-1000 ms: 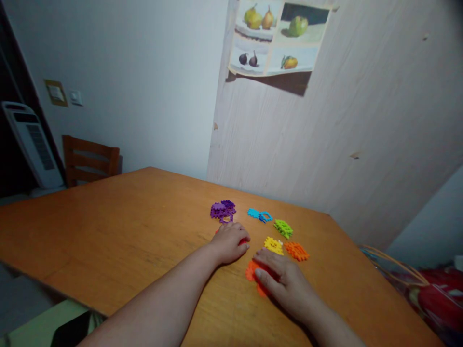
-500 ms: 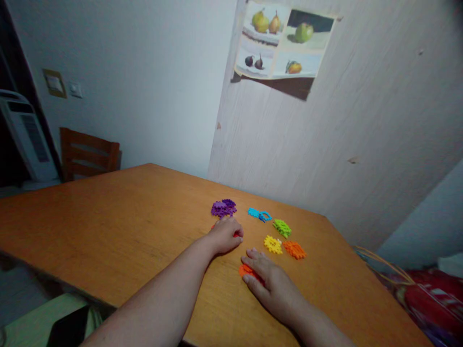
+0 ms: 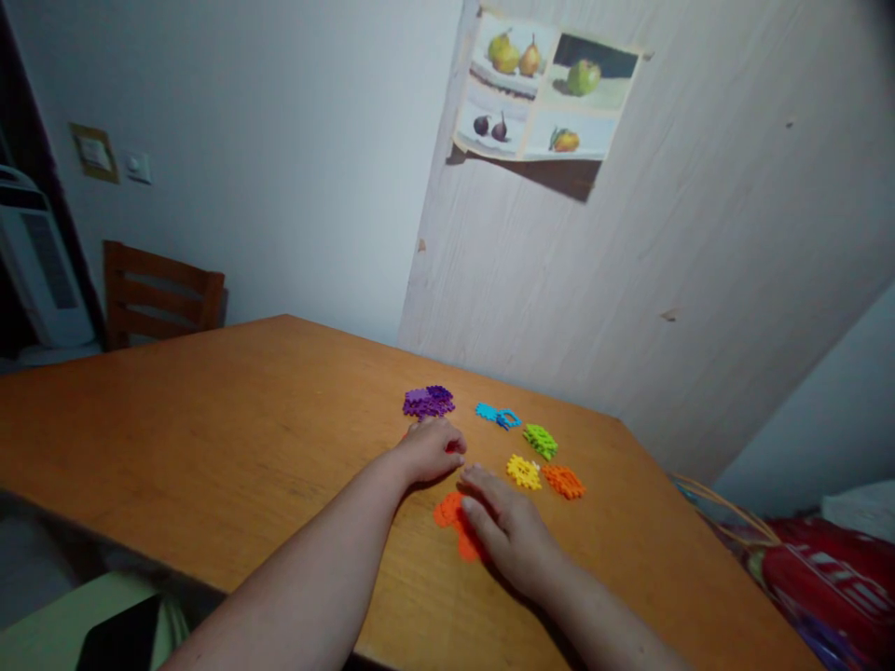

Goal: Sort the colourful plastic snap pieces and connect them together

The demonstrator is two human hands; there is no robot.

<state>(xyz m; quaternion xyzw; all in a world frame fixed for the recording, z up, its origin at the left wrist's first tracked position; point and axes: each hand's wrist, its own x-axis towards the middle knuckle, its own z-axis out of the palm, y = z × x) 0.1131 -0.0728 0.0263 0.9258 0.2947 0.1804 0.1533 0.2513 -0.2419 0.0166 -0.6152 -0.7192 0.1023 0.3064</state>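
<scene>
My left hand [image 3: 432, 449] rests on the table just in front of the purple gear-shaped pieces [image 3: 428, 402]. Its fingers curl over red pieces [image 3: 453, 447], which are mostly hidden under it. Beside it on the right, my right hand [image 3: 504, 524] lies low over orange-red flat pieces [image 3: 448, 509], its fingers spread and its thumb on or just above them. Beyond my right hand lie yellow gear pieces [image 3: 524, 472] and orange ones [image 3: 563, 482].
Blue pieces [image 3: 488, 411] and a green stack [image 3: 541, 441] lie farther back on the wooden table [image 3: 244, 419]. A wooden chair [image 3: 164, 294] stands behind the table at left. A red bag [image 3: 825, 578] is at the right.
My right hand has moved slightly forward and left. More of the orange-red pieces now shows, spread to the left of it and below. My left hand keeps its place over the red pieces.
</scene>
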